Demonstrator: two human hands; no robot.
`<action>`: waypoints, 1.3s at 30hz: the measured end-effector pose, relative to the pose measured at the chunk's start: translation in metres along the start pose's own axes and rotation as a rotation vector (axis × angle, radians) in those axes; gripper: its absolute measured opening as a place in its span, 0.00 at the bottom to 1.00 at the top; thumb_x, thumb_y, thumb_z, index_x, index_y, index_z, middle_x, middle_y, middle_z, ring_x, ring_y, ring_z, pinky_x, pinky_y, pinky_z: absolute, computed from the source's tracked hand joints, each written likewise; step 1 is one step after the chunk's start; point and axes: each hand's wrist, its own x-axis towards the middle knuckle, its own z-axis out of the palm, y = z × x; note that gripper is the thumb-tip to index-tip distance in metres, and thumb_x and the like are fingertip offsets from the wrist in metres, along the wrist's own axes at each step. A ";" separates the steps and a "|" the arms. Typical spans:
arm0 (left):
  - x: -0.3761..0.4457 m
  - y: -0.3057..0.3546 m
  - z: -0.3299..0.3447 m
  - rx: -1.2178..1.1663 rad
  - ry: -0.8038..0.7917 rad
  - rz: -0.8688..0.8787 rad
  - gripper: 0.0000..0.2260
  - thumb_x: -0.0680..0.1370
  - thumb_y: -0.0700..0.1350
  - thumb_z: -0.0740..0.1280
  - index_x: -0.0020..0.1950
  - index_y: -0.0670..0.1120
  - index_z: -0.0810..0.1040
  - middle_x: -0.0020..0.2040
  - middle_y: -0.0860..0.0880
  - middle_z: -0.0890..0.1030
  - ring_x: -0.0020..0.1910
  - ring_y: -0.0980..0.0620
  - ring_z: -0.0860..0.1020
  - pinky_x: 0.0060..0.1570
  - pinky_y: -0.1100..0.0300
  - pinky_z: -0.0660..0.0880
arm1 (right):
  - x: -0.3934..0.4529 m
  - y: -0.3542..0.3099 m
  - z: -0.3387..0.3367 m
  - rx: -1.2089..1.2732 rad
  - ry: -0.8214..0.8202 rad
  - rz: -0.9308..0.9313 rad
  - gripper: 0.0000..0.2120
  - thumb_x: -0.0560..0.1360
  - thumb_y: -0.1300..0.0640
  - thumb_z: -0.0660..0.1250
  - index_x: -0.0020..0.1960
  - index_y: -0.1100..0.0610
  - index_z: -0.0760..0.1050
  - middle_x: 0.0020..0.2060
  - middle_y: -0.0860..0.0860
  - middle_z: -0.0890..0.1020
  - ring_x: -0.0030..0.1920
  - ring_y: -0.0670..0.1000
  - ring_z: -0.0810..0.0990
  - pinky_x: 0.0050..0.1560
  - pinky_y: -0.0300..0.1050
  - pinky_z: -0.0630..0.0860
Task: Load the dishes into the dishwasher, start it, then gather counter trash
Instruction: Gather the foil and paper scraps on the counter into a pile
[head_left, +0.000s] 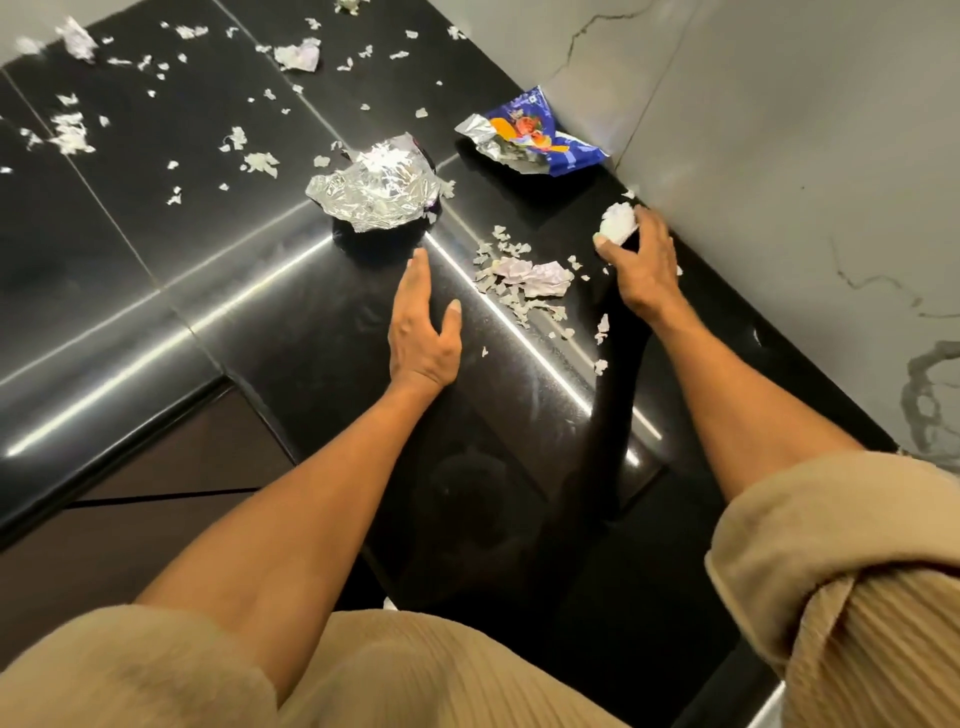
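Gripping a white crumpled paper wad (618, 223), the right hand (641, 265) sits close against the marbled wall (779, 156), its fingers (605, 244) curled round the wad just off the black surface (218, 291). Take the crumpled foil wrapper (376, 187) as our marker: the left hand (423, 322) lies just this side of it, palm down, fingers (418, 270) straight and relaxed with the thumb spread, holding nothing, fingertips pointing at the foil and stopping a little short of it. To the right of the foil, toward the wall, lies a torn blue snack packet (535, 137), silver lining showing, apart from the foil. Nearer than the foil and to its right, between the two hands, there's a heap of torn paper (524, 275) around a larger crumpled sheet, touching neither hand as far as the view shows. Beyond the foil and off to its left, small white paper scraps (70, 132) are scattered all over the glossy top, with two bigger crumpled pieces, one (298, 54) straight beyond the foil and another (78, 39) near the far-left corner. Beige ribbed sleeves (857, 571) are pushed up on both forearms.
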 end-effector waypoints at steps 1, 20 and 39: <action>0.000 0.000 0.000 0.013 -0.007 0.000 0.32 0.79 0.48 0.62 0.81 0.41 0.59 0.80 0.44 0.62 0.79 0.48 0.59 0.78 0.53 0.57 | -0.002 -0.003 0.008 -0.036 -0.026 -0.029 0.45 0.69 0.32 0.62 0.79 0.56 0.62 0.78 0.55 0.64 0.78 0.55 0.60 0.79 0.55 0.53; 0.001 -0.002 0.003 0.170 -0.066 0.031 0.32 0.80 0.51 0.60 0.81 0.42 0.57 0.79 0.44 0.63 0.80 0.49 0.57 0.79 0.51 0.51 | 0.027 -0.027 0.017 -0.195 -0.091 -0.065 0.39 0.78 0.45 0.68 0.81 0.59 0.57 0.82 0.55 0.54 0.81 0.54 0.51 0.81 0.54 0.49; 0.001 -0.004 0.002 0.146 -0.088 0.038 0.32 0.80 0.52 0.59 0.81 0.42 0.57 0.80 0.44 0.62 0.80 0.49 0.56 0.80 0.51 0.50 | -0.035 0.029 0.002 -0.008 0.211 -0.041 0.39 0.74 0.35 0.59 0.74 0.61 0.70 0.73 0.57 0.70 0.73 0.55 0.67 0.75 0.53 0.64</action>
